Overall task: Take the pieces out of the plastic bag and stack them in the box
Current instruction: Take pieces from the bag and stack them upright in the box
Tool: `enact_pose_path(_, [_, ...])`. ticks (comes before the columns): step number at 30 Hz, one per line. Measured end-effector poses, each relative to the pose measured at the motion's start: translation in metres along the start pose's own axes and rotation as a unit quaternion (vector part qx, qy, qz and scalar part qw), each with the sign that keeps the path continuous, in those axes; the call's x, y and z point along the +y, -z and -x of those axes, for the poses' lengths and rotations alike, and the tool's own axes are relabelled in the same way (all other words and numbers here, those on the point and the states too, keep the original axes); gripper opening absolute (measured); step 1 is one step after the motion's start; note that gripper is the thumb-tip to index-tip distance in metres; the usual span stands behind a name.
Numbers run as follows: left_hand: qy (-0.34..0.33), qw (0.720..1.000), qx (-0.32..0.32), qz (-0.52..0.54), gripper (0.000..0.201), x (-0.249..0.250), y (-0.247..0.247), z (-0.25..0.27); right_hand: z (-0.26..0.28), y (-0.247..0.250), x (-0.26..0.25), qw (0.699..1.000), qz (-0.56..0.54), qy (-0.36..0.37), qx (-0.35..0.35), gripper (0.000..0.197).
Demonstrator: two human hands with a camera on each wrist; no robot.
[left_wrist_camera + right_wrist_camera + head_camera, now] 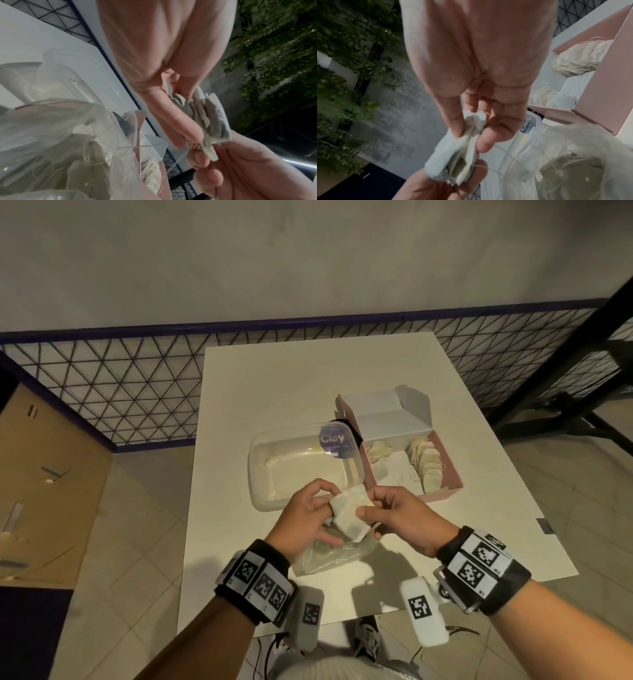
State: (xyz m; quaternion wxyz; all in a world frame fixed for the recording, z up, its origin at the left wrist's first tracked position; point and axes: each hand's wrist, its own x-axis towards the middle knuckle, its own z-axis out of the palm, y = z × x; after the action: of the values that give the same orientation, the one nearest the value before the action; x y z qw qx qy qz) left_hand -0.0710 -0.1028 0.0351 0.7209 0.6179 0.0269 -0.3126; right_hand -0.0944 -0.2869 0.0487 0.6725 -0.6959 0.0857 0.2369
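Both hands (349, 517) around bundled pieces (350, 513).

One box (448, 474), one bag (329, 559), two tea-bag rows (426, 463).

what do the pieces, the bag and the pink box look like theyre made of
Pieces: thin, matte, off-white filter paper, apparently; they crease softly and trail strings.
Bag: clear plastic film, glossy and crumpled; contents show through.
Pink box: likely cardboard, matte pink outside, white inside, with folded flaps.
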Motion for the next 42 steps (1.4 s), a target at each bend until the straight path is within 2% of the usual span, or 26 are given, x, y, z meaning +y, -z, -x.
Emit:
enact_pose_path(3, [0.044, 0.998, -0.03, 0.045, 0.01, 0.001, -0.002, 0.002, 0.001, 0.001, -0.001, 0.999, 0.046, 0.011, 0.011, 0.013])
enact_pose_path(5, [0.061, 0.993, -0.066, 0.075, 0.02, 0.002, -0.002, 0.005, 0.001, 0.003, -0.002, 0.996, 0.088, 0.022, 0.017, 0.016])
enact_pose_path(8, [0.053, 0.993, -0.092, 0.057, 0.018, -0.001, -0.001, 0.007, 0.002, 0.004, -0.004, 0.991, 0.128, 0.037, 0.027, 0.018])
enact_pose_path(10, [0.044, 0.994, -0.085, 0.058, 0.017, -0.003, 0.0, 0.006, 0.0, 0.004, -0.006, 0.993, 0.101, 0.047, 0.038, 0.015])
enact_pose_path(13, [0.037, 0.992, -0.073, 0.091, 0.021, -0.005, 0.002, 0.005, -0.001, 0.006, -0.005, 0.996, 0.015, 0.048, 0.069, 0.027])
enact_pose_path(18, [0.014, 0.989, -0.065, 0.131, 0.019, -0.008, 0.005, 0.005, 0.001, 0.011, -0.002, 0.994, -0.033, 0.044, 0.096, 0.011])
enact_pose_path(24, [-0.011, 0.991, -0.053, 0.125, 0.02, -0.01, 0.014, 0.002, 0.006, 0.027, -0.008, 0.979, -0.119, 0.043, 0.159, 0.005])
enact_pose_path(27, [-0.031, 0.995, -0.067, 0.065, 0.023, -0.01, 0.02, 0.002, 0.007, 0.036, -0.011, 0.966, -0.055, 0.082, 0.241, 0.005])
enact_pose_path(29, [-0.041, 0.995, -0.084, 0.031, 0.027, -0.009, 0.021, 0.003, 0.005, 0.036, -0.011, 0.96, -0.003, 0.092, 0.263, 0.004])
enact_pose_path(32, [-0.042, 0.993, -0.112, -0.006, 0.036, -0.006, 0.018, 0.003, 0.003, 0.019, -0.006, 0.978, 0.026, 0.067, 0.194, 0.005])
enact_pose_path(35, [-0.046, 0.99, -0.119, -0.054, 0.035, -0.005, 0.014, 0.001, 0.001, 0.001, -0.003, 0.992, -0.006, 0.045, 0.12, 0.006])
enact_pose_path(38, [-0.067, 0.989, -0.098, -0.089, 0.032, -0.006, 0.014, -0.001, 0.003, -0.006, -0.006, 0.994, -0.056, 0.037, 0.088, 0.005])
enact_pose_path(42, [-0.082, 0.99, -0.079, -0.083, 0.028, -0.006, 0.014, 0.001, 0.008, -0.007, -0.011, 0.997, -0.05, 0.037, 0.052, 0.009])
